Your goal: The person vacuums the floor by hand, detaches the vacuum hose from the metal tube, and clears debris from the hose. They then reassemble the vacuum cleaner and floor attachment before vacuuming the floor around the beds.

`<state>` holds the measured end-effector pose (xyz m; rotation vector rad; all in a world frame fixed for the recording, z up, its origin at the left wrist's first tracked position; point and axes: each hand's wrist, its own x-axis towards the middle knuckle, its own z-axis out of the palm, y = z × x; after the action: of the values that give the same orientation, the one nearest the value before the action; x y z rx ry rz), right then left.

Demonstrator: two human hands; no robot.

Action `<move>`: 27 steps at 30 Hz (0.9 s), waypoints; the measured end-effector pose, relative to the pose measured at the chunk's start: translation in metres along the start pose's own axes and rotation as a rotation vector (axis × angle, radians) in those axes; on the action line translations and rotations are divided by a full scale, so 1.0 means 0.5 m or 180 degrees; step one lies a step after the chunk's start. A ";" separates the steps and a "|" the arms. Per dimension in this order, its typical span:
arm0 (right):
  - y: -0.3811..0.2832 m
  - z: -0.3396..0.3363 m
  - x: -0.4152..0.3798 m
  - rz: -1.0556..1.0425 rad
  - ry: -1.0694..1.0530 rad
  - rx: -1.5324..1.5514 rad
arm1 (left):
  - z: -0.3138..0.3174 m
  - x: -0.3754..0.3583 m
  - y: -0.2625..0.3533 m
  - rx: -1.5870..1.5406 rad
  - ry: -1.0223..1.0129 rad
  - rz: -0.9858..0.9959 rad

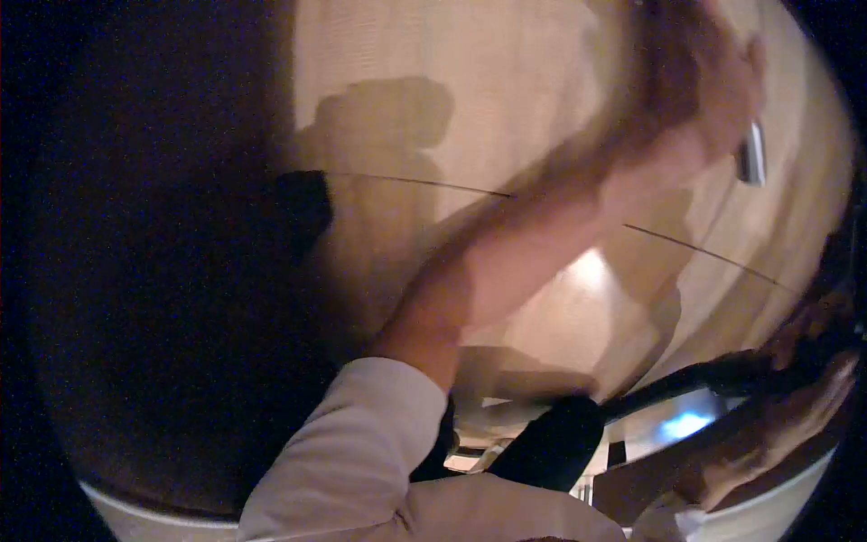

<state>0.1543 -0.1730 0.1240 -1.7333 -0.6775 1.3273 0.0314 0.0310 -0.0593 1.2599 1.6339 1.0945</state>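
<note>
Left hand (pixel 727 95) | reaches metal bar (pixel 753 155) toward wooden panel's (pixel 524 54) right edge | blurred; finger spread, hold unclear | looks rigid, smooth, possibly slippery; best gripped mid-length

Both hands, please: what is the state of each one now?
Left hand: at a metal piece; blurred, so its grip cannot be told.
Right hand: near the view's edge, dim; open or closed cannot be told.
</note>
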 end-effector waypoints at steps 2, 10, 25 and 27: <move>-0.049 0.162 0.054 -0.0356 0.0273 -0.1344 | 0.092 -0.064 -0.007 0.0559 0.2347 0.0657; -0.027 0.272 0.195 -0.0532 -0.0420 -0.1723 | -0.138 -0.065 -0.079 -0.0653 -0.0113 0.0964; 0.325 0.242 -0.019 -0.1505 0.1555 -0.1786 | -0.127 0.052 -0.031 -0.0836 -0.0677 0.0797; 0.329 0.244 -0.009 -0.1713 0.1837 -0.2706 | -0.146 0.051 0.008 -0.0683 -0.0592 0.0820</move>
<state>0.0259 -0.2257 -0.0265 -2.1990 -1.3423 0.1073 -0.0406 0.0443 -0.0341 1.4082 1.2061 1.2310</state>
